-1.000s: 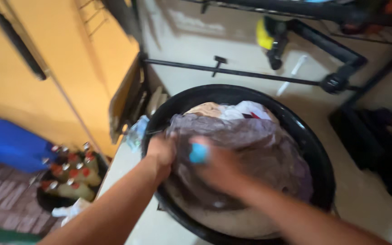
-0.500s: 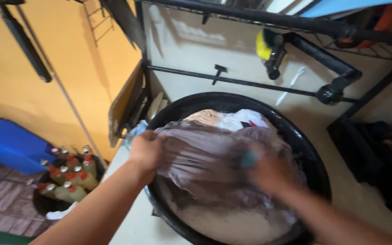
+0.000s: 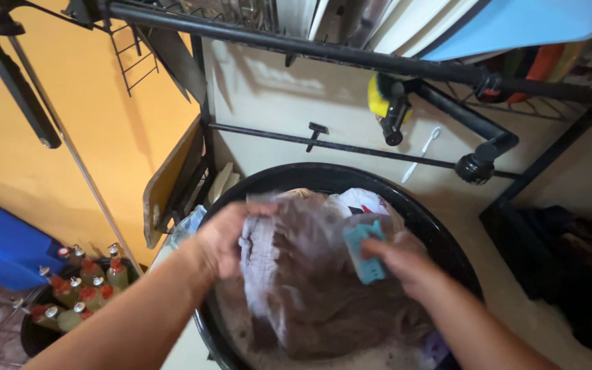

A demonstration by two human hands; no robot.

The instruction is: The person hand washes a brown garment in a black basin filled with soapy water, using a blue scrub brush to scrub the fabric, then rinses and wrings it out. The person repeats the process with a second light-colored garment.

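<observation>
Your left hand [image 3: 224, 236] clutches the upper edge of a wet brownish-grey garment [image 3: 310, 281] lying in the black wash basin [image 3: 268, 179]. Your right hand [image 3: 399, 257] grips a teal scrub brush [image 3: 364, 250], pressed against the cloth over soapy water.

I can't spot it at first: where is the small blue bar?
In the head view, the blue bar sits right of centre in the right hand, pressed on the brownish cloth over the black basin.
</observation>
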